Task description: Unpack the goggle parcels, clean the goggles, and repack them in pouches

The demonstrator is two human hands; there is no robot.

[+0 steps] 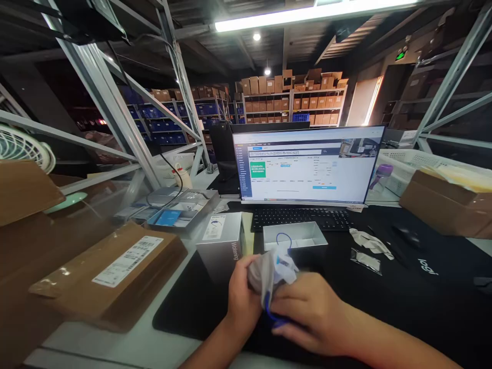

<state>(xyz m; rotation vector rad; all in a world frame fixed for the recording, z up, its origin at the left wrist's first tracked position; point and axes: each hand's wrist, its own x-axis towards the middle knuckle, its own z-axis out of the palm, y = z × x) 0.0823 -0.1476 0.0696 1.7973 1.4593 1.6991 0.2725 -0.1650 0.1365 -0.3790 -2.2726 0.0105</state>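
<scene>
My left hand [244, 289] is wrapped round a soft grey cloth pouch [260, 271] above the black desk mat. White crumpled material [285, 266] sticks out of its top, and a thin blue cord [283, 237] loops up above it. My right hand [313, 310], slightly blurred, has its fingers closed at the pouch's right side, where another stretch of blue cord hangs down. What lies inside the pouch is hidden. Just behind my hands, an open light-grey box tray [315, 240] sits to the right of a closed silver box [219, 246] bearing a white label.
A monitor [303, 177] and black keyboard [300, 218] stand behind. On the right lie a crumpled cloth [371, 242], a small clear packet [366, 261], a mouse [406, 236] and a carton [448, 202]. A labelled brown parcel [111, 277] and an open grey box [184, 210] occupy the left.
</scene>
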